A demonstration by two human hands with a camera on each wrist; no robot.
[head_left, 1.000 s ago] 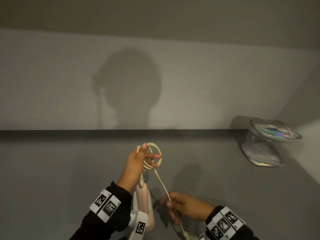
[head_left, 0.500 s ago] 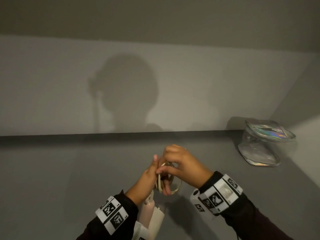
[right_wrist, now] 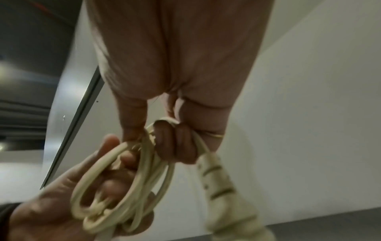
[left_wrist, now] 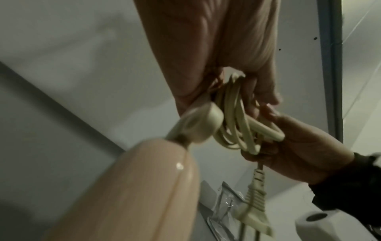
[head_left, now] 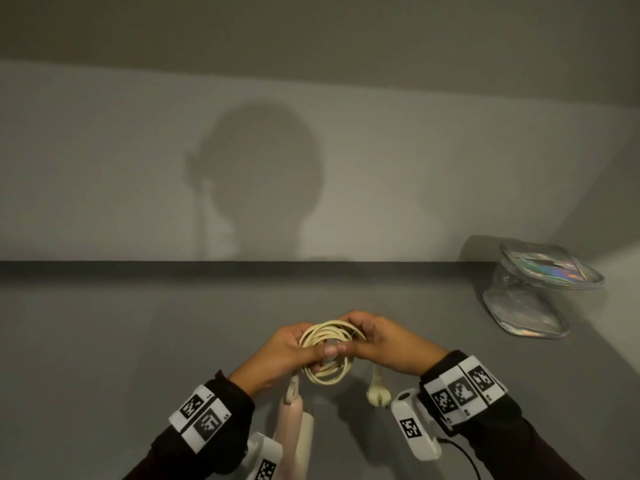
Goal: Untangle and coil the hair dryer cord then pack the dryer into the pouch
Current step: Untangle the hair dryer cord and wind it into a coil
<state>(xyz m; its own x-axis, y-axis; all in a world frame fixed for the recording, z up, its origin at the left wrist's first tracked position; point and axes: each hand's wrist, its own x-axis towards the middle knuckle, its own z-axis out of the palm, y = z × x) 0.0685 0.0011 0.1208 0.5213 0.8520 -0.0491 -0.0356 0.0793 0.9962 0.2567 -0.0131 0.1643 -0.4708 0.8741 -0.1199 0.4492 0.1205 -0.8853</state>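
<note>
A cream cord coil (head_left: 329,351) of several loops is held between both hands above the grey table. My left hand (head_left: 291,348) grips its left side, and my right hand (head_left: 377,341) curls its fingers through the right side. In the right wrist view the fingers (right_wrist: 175,145) hook the loops (right_wrist: 132,181). The plug (head_left: 375,393) dangles below the right hand, also seen as the plug (left_wrist: 255,210) in the left wrist view. The pink hair dryer (head_left: 294,431) hangs under the left hand, its body (left_wrist: 132,195) close to the left wrist camera. The clear pouch (head_left: 533,292) stands at the back right.
The grey table (head_left: 104,358) runs back to a pale wall (head_left: 104,168), with a second wall on the right beside the pouch. A person's shadow falls on the back wall.
The right hand came up from the trailing cord and joined the left at the coil. The last cord length is now wound in, and the plug hangs free below.
</note>
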